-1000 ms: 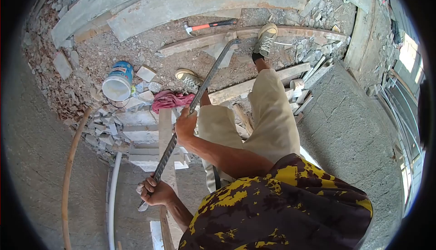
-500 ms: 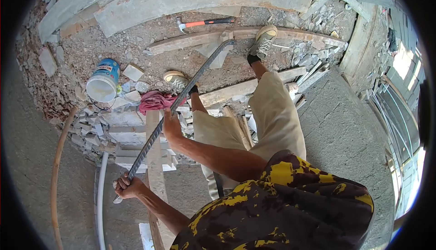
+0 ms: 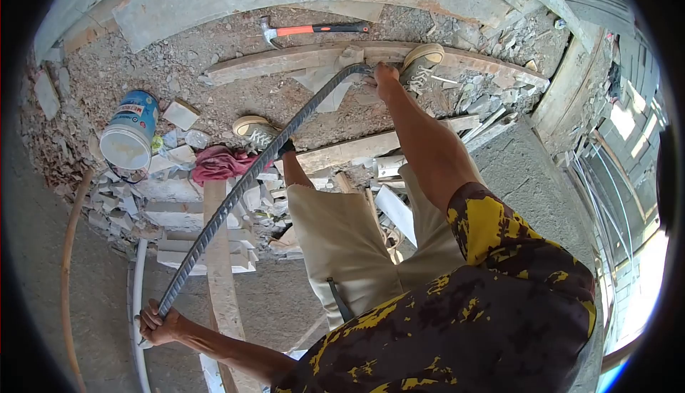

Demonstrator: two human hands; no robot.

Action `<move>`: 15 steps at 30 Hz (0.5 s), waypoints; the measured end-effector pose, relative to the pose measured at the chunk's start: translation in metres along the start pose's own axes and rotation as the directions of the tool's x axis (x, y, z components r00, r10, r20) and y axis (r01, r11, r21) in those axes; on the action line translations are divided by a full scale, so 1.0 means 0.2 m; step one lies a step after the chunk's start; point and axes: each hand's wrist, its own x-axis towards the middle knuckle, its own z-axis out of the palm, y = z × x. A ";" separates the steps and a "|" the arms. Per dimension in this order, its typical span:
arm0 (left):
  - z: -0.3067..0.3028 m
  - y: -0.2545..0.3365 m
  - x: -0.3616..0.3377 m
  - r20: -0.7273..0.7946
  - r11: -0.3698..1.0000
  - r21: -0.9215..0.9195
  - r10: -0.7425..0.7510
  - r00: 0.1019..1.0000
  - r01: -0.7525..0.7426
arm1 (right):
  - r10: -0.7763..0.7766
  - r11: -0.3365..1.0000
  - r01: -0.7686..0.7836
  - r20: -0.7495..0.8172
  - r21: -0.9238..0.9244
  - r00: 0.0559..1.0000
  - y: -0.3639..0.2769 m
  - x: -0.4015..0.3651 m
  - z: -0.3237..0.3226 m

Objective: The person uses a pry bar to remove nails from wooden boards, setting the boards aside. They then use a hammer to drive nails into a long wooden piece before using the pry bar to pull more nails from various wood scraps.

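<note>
A long, ribbed steel crowbar (image 3: 246, 180) slants across the view, its far end bent near my right shoe (image 3: 421, 64). My left hand (image 3: 158, 325) is closed round its near end at the lower left. At the bent far end, my right hand (image 3: 386, 81) is closed on the bar, though its fingers are partly hidden. A claw hammer (image 3: 314, 29) with an orange and black handle lies on the rubble beyond the bar. Below the bar's middle, a crumpled dark pink cloth (image 3: 217, 165) rests at the top of a wooden plank (image 3: 222, 286).
A blue and white bucket (image 3: 130, 129) lies tipped among rubble at the left. A curved-looking timber (image 3: 285, 62) runs along the ground near my shoes. Broken tiles (image 3: 203, 250), a white pipe (image 3: 140, 271) and a wooden pole (image 3: 68, 264) are at the lower left.
My right hand has gone from the middle of the crowbar to its bent far end. My left hand, still on the near end, has shifted down and left.
</note>
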 end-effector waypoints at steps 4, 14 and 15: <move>0.00 -0.10 0.30 -0.173 0.990 0.137 0.061 0.983 -0.037 | 0.058 0.964 -0.096 0.154 0.250 0.986 -0.05 -0.17 0.05; -0.02 -0.45 1.04 -0.077 0.975 0.039 -0.213 0.974 0.217 | 0.025 0.915 -0.072 0.122 0.397 0.992 -0.01 -0.26 0.09; -0.04 -0.51 1.18 -0.042 0.969 0.070 -0.236 0.971 0.238 | -0.007 0.909 -0.051 0.137 0.413 0.991 -0.01 -0.28 0.09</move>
